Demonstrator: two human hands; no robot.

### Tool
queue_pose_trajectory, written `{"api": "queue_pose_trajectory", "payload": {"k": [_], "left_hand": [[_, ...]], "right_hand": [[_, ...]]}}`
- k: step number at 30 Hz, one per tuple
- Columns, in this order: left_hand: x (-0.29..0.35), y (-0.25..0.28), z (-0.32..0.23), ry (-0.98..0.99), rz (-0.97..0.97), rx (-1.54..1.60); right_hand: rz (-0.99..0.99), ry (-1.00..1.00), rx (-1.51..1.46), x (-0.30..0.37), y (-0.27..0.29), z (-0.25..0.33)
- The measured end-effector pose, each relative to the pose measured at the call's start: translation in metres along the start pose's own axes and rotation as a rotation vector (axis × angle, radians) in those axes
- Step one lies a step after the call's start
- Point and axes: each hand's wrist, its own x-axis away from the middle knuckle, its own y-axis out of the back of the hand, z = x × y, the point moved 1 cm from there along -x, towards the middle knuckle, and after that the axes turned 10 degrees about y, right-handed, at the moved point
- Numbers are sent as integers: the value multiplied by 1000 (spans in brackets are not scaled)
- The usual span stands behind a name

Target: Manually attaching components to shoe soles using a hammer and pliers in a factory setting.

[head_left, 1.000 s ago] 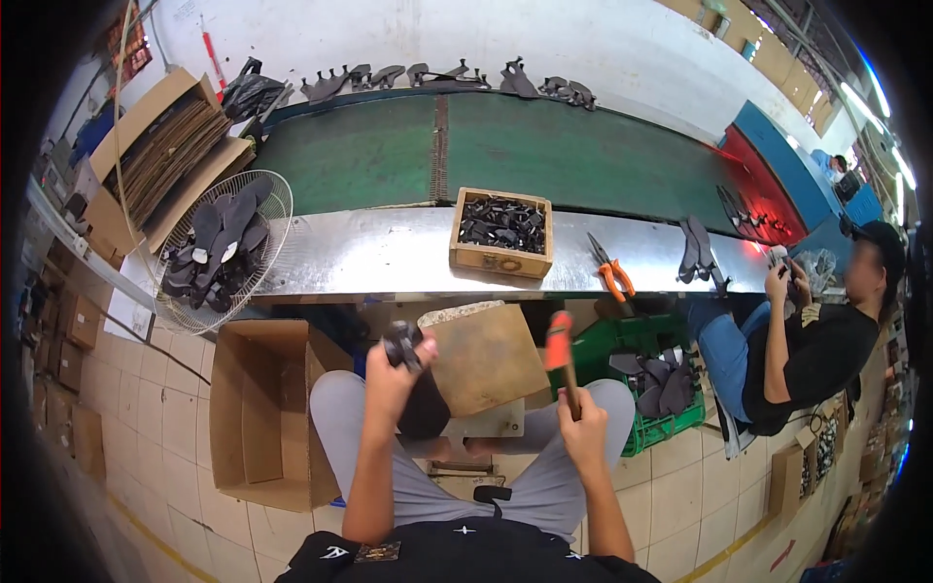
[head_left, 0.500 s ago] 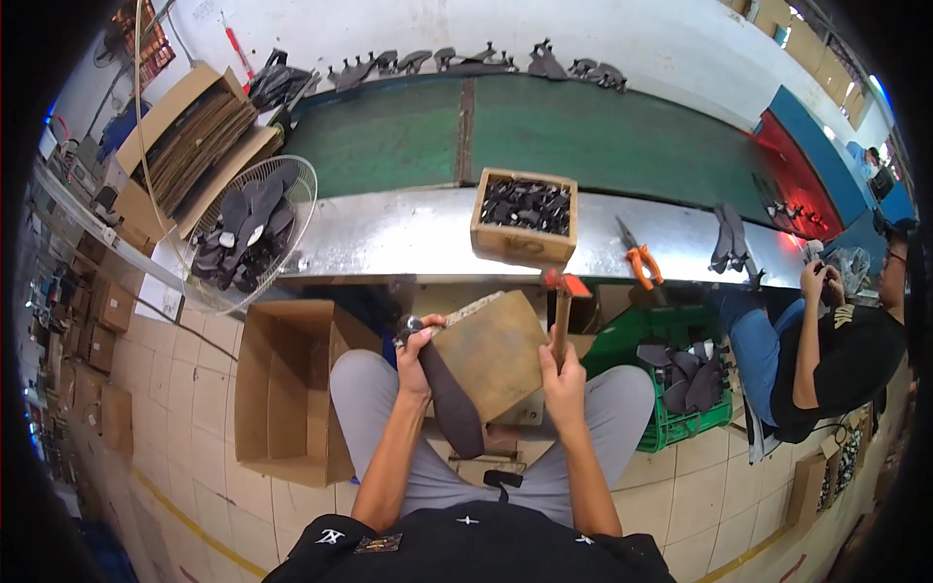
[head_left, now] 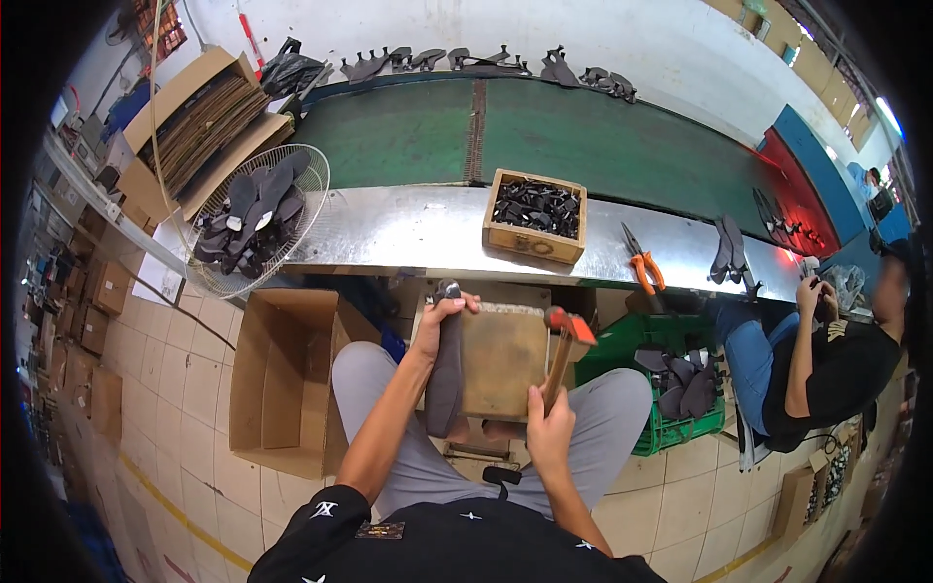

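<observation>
My left hand (head_left: 439, 325) is closed round the upper end of a dark grey shoe sole (head_left: 444, 384), which hangs down along the left edge of a worn tan block (head_left: 505, 367). A shiny dark rounded piece (head_left: 448, 289) shows above those fingers; whether it is joined to the sole I cannot tell. My right hand (head_left: 551, 423) grips the wooden handle of a hammer (head_left: 573, 328) with an orange-red head. The hammer's head is by the block's upper right corner. The block stands between my knees.
On the metal ledge are a wooden box of small black parts (head_left: 535, 248), orange-handled pliers (head_left: 643, 260) and dark soles (head_left: 729, 251). A wire basket of soles (head_left: 318, 228) and a cardboard box (head_left: 243, 389) stand left. Right are a green crate (head_left: 649, 439) and a co-worker (head_left: 834, 379).
The sole has swung nearer upright, and the block now looks squarer to me. My right hand has come lower and slightly left with the hammer, whose head has tilted right.
</observation>
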Motion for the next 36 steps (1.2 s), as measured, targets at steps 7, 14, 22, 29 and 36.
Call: {"api": "queue_pose_trajectory", "payload": {"k": [7, 14, 22, 29, 36], "left_hand": [[10, -6, 2, -2, -67, 44], [-9, -13, -9, 86, -96, -301], [-27, -2, -3, 202, -168, -179], [-53, 13, 7, 134, -297, -52], [-57, 8, 8, 82, -377, 100]], "right_hand": [[-76, -23, -28, 4, -1, 4], [-32, -185, -139, -22, -1, 7], [-54, -254, -215, -59, -7, -11], [-59, -172, -262, -100, -23, -43], [-31, -228, -172, -134, -24, -21]]}}
